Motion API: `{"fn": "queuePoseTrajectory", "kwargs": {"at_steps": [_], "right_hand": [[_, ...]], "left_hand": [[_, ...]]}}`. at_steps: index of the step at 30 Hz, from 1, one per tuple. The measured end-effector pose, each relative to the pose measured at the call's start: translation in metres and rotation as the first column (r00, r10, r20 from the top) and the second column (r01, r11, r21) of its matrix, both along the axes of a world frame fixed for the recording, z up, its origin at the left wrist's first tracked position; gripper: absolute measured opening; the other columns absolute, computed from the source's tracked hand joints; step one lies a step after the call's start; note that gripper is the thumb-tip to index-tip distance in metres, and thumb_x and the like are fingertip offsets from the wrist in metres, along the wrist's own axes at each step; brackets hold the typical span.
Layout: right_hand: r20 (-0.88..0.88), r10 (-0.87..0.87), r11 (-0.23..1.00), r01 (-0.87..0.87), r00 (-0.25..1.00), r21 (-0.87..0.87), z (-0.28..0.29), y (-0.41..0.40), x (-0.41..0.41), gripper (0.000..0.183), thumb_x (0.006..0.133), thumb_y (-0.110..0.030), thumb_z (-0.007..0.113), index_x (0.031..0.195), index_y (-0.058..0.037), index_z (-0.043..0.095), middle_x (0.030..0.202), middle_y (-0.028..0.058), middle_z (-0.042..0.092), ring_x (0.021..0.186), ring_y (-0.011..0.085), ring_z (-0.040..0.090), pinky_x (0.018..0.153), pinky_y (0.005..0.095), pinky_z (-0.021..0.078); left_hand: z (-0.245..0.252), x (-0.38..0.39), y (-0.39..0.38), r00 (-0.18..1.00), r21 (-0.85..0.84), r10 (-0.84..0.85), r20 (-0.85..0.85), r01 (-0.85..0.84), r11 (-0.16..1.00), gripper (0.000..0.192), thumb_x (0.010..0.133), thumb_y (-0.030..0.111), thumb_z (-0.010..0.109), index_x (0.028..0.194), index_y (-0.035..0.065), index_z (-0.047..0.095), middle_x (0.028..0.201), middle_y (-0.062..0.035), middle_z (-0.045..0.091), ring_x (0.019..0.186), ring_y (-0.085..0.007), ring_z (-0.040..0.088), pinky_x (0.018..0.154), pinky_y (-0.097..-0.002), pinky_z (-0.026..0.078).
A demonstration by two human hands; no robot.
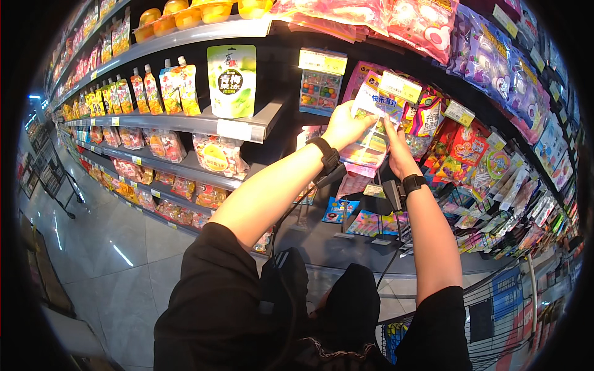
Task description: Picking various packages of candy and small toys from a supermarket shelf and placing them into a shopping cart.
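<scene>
My left hand (345, 127) grips the left edge of a pink and white candy packet (371, 150), thumb laid across its front. On the packet's right side is my right hand (400, 153), its thumb also against the front. The packet bears writing and is held upright before a rack of hanging sweets. A price tag holder (400, 87) overlaps its upper right part. Close behind it hang a pink bag (361, 79) and a yellow, black and pink bag (424, 111). To the left hangs a blue packet of coloured balls (320, 90).
Shelves on the left hold a green jelly pouch (231, 83), spouted pouches (185, 86) and bagged sweets (218, 155). Purple bags (482, 60) hang at upper right. A wire shopping cart (501, 310) stands at lower right, another cart (53, 174) far left. Cables run beside my wrists.
</scene>
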State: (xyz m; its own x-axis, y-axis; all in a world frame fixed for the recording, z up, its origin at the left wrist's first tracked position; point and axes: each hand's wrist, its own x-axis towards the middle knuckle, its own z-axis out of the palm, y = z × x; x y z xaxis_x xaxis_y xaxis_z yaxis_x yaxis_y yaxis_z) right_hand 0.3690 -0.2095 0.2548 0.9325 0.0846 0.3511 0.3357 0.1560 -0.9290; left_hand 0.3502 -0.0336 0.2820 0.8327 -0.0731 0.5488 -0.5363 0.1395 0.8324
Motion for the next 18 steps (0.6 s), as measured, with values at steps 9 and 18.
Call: {"fn": "queuePoseTrajectory", "kwargs": {"at_steps": [9,18], "right_hand": [[0.106,-0.002,0.997,0.011,0.994,-0.077,-0.001,-0.003,-0.053,0.052,0.093,-0.026,0.072,0.132,-0.0012,0.049,0.121,0.0096,0.064,0.106,0.0153,0.062,0.093,0.0289,0.0490],[0.070,0.044,0.992,-0.052,0.997,0.117,0.013,0.001,-0.118,0.043,0.096,-0.019,0.068,0.130,-0.0018,0.050,0.116,0.0090,0.064,0.099,0.0136,0.066,0.082,0.0307,0.0577]], "left_hand": [[0.005,-0.029,0.000,0.983,-0.103,-0.174,-0.050,0.168,0.980,0.036,0.093,0.019,0.071,0.121,-0.0002,0.060,0.114,-0.0095,0.068,0.103,-0.0143,0.064,0.089,-0.0305,0.053],[0.017,-0.083,0.009,0.965,0.043,-0.258,-0.053,0.260,0.965,0.050,0.095,0.019,0.068,0.134,-0.0006,0.043,0.124,-0.0117,0.061,0.110,-0.0164,0.060,0.096,-0.0322,0.049]]}}
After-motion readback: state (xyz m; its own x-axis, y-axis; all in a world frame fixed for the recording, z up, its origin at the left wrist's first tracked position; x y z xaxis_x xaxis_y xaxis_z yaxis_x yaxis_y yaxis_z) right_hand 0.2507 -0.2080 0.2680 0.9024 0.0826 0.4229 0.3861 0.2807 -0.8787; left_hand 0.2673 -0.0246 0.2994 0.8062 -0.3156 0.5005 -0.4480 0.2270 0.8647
